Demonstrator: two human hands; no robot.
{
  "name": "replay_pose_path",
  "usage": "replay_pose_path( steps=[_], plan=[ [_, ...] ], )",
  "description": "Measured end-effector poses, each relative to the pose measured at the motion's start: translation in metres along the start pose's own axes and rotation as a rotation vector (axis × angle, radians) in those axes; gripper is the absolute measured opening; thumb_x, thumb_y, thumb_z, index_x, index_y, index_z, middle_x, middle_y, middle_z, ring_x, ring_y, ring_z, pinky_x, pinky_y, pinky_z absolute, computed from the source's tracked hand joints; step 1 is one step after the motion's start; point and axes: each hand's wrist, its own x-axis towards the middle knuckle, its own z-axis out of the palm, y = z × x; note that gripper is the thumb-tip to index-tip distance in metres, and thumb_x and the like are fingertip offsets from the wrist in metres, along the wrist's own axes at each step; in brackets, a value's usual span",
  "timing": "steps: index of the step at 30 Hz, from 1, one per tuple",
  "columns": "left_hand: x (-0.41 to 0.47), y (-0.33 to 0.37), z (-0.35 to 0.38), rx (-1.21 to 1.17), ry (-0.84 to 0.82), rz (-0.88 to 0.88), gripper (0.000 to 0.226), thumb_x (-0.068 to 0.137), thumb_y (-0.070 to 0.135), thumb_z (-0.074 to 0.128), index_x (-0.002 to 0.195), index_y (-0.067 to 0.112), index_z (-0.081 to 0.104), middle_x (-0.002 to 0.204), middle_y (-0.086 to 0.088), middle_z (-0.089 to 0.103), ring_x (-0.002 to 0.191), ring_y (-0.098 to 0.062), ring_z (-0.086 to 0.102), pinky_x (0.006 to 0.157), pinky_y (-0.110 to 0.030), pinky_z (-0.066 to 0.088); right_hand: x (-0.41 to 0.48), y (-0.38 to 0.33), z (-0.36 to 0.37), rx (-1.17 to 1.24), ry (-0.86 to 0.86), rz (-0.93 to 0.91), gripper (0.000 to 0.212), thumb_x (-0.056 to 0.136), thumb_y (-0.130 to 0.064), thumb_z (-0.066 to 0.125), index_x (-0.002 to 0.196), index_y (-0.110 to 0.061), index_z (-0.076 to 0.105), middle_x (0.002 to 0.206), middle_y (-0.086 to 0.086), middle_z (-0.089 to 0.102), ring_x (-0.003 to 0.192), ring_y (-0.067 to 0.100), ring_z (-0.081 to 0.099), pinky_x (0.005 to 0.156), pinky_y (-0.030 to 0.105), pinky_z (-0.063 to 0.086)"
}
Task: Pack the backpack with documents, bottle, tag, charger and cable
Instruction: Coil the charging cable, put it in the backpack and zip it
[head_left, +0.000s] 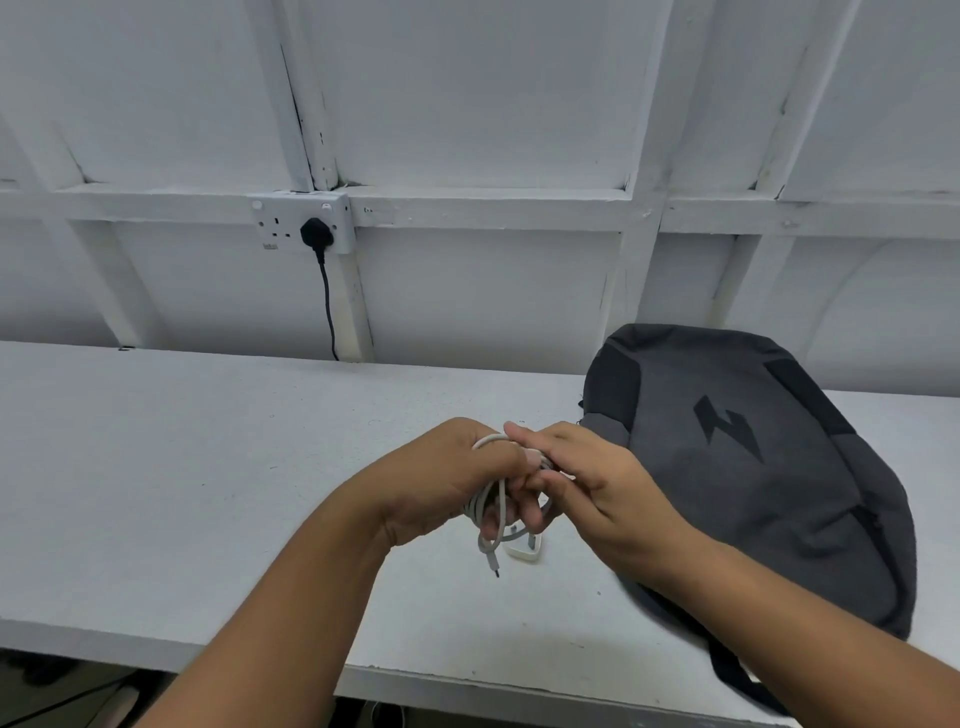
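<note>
- Backpack (737, 467): lies flat on the table (208, 467), contents not visible.
- Cable (491, 512): white, coiled; your left hand (447, 483) fingers curl round it, your right hand (587, 483) pinches a strand.
- Charger (524, 548): white, on the table beneath.

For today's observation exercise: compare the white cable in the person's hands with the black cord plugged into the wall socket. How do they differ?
The white cable is wound into loops and gripped by the left hand and right hand; the black cord hangs in a single line, untouched.
The white cable has a free end dangling over the table; the black cord's plug sits in the wall socket.
They differ in colour, white against black.
Both are thin flexible leads.
</note>
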Motion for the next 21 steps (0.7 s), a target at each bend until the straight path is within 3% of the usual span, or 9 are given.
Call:
replay_pose_path(
  steps=[6, 9, 14, 18, 21],
  plan=[
    [-0.007, -0.006, 0.006, 0.324, 0.430, 0.225, 0.023, 0.095, 0.037, 0.069, 0.082, 0.019, 0.075, 0.075, -0.002, 0.076, 0.069, -0.017, 0.073, 0.064, -0.027, 0.059, 0.002, 0.000, -0.002, -0.149, 0.140, 0.031, 0.036, 0.104, -0.024, 0.049, 0.134, -0.011, 0.063, 0.096, -0.003, 0.064, 0.089, -0.002, 0.056, 0.081, 0.015, 0.045],
    [-0.009, -0.015, 0.014, 0.375, 0.478, 0.227, 0.019, 0.102, 0.037, 0.057, 0.092, 0.023, 0.066, 0.081, 0.007, 0.073, 0.075, -0.011, 0.072, 0.068, -0.025, 0.059, 0.001, -0.005, 0.006, -0.192, 0.166, 0.077, 0.034, 0.103, -0.024, 0.048, 0.130, -0.014, 0.067, 0.096, -0.002, 0.066, 0.090, -0.002, 0.055, 0.085, 0.012, 0.041],
    [0.009, -0.042, 0.031, 0.387, 0.709, 0.239, 0.022, 0.107, 0.037, 0.043, 0.093, 0.028, 0.056, 0.079, 0.014, 0.063, 0.065, -0.005, 0.062, 0.057, -0.014, 0.045, 0.005, -0.005, 0.031, -0.100, 0.261, 0.244, 0.029, 0.105, -0.020, 0.051, 0.126, -0.015, 0.069, 0.090, -0.003, 0.065, 0.088, 0.002, 0.058, 0.080, 0.009, 0.041],
    [0.016, -0.060, 0.022, 0.458, 0.709, 0.311, 0.021, 0.108, 0.030, 0.044, 0.103, 0.027, 0.065, 0.087, 0.017, 0.069, 0.070, -0.002, 0.061, 0.061, -0.012, 0.043, 0.005, 0.005, 0.046, 0.010, 0.261, 0.350, 0.032, 0.104, -0.019, 0.053, 0.134, -0.016, 0.064, 0.094, 0.001, 0.068, 0.091, 0.003, 0.060, 0.083, 0.012, 0.045],
    [0.018, -0.077, 0.013, 0.351, 0.683, 0.292, 0.026, 0.109, 0.029, 0.045, 0.098, 0.029, 0.069, 0.082, 0.016, 0.068, 0.064, -0.006, 0.057, 0.059, -0.027, 0.051, 0.003, 0.019, 0.053, 0.059, 0.233, 0.399, 0.031, 0.104, -0.025, 0.055, 0.132, -0.019, 0.066, 0.096, -0.006, 0.069, 0.092, 0.003, 0.064, 0.080, 0.013, 0.048]
  ],
)
